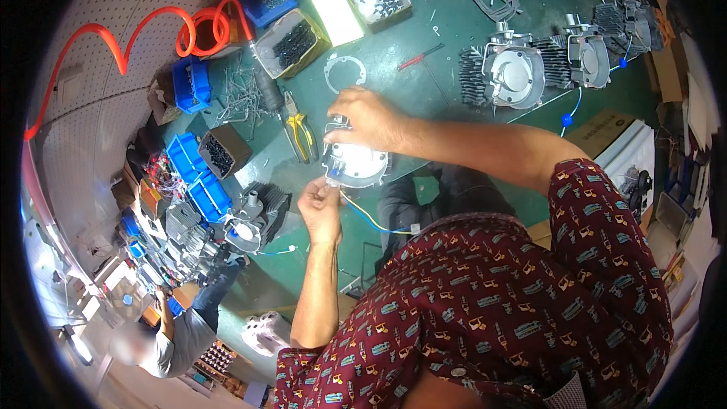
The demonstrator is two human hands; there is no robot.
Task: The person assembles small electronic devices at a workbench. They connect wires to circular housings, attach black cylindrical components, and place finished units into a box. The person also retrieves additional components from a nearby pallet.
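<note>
Right hand (369, 118): grip clamped on metal housing (356, 162), far end. Left hand (321, 204) at near corner; can't tell its grip.

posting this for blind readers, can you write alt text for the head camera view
A person's right-hand grip holds the upper part of a rounded silver metal housing, the left-hand grip at its lower edge near thin yellow and blue wires. On the green workbench are yellow-handled pliers and grey finned metal housings.
</note>
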